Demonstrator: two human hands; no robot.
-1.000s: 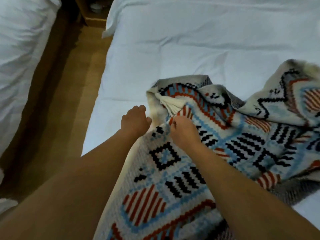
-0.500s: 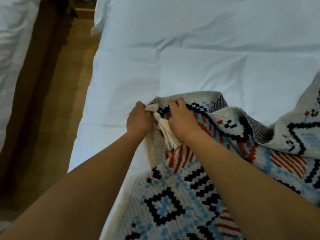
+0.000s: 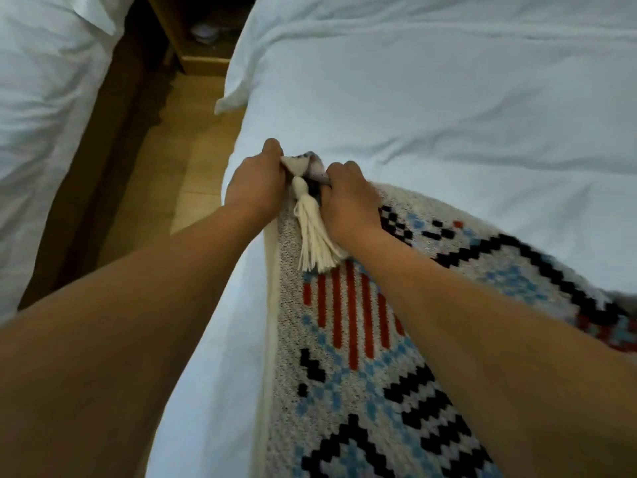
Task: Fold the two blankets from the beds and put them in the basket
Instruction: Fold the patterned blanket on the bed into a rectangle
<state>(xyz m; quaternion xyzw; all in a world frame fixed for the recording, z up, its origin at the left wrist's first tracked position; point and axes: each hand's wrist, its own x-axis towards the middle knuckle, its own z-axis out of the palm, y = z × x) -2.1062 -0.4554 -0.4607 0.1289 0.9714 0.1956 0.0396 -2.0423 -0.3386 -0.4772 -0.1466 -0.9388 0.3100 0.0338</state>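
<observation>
Both bare forearms reach straight out ahead and draw in toward each other, so the hands sit almost side by side. The left hand [image 3: 255, 186] is curled into a tight pinch, knuckles up, thumb side turned inward. The right hand [image 3: 350, 198] mirrors it, fingers [image 3: 339, 167] tucked under and clenched, wrist slightly bent.

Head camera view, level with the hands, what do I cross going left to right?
Left bed → wooden floor → left hand → tassel → right hand → right bed's white sheet.
</observation>
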